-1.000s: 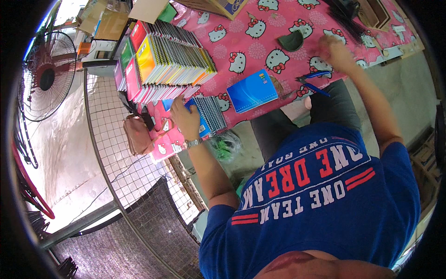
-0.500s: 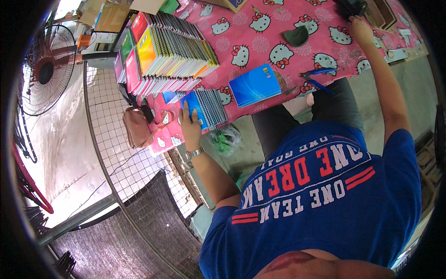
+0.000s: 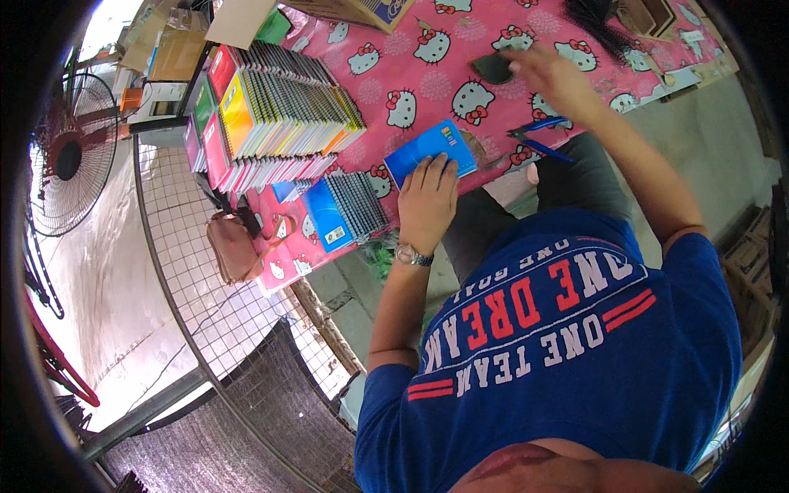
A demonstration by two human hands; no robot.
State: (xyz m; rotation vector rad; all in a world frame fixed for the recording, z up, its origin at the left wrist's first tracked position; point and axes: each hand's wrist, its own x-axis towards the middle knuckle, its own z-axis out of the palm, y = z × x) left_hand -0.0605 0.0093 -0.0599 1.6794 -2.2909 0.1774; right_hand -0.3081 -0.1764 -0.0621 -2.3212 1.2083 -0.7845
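Observation:
My left hand (image 3: pixel 429 195) lies with its fingers stretched flat on a blue-covered notebook (image 3: pixel 411 154) near the table's front edge. Farther back and to the right, my right hand (image 3: pixel 555 80) is slightly smeared by motion. Its fingertips reach the right end of a dark green curved piece (image 3: pixel 491 69), and whether they hold anything is unclear. Between that hand and my legs lie blue-handled pliers (image 3: pixel 538 138). Left of the notebook, a stack of blue spiral notebooks (image 3: pixel 333 218) leans in an overlapping row.
Tall piles of spiral notebooks (image 3: pixel 279 99) stand at the table's left. A brown bag (image 3: pixel 234 249) sits at the left corner. Thin black wire-like strands (image 3: pixel 604 33) and a brown tray (image 3: pixel 649 18) lie far right. A wire-mesh panel (image 3: pixel 193 222) and a fan (image 3: pixel 74 156) stand left.
My left hand has moved right, from the stacked blue notebooks onto the single one. My right hand has come left from the black strands to the dark green piece. The view has shifted slightly.

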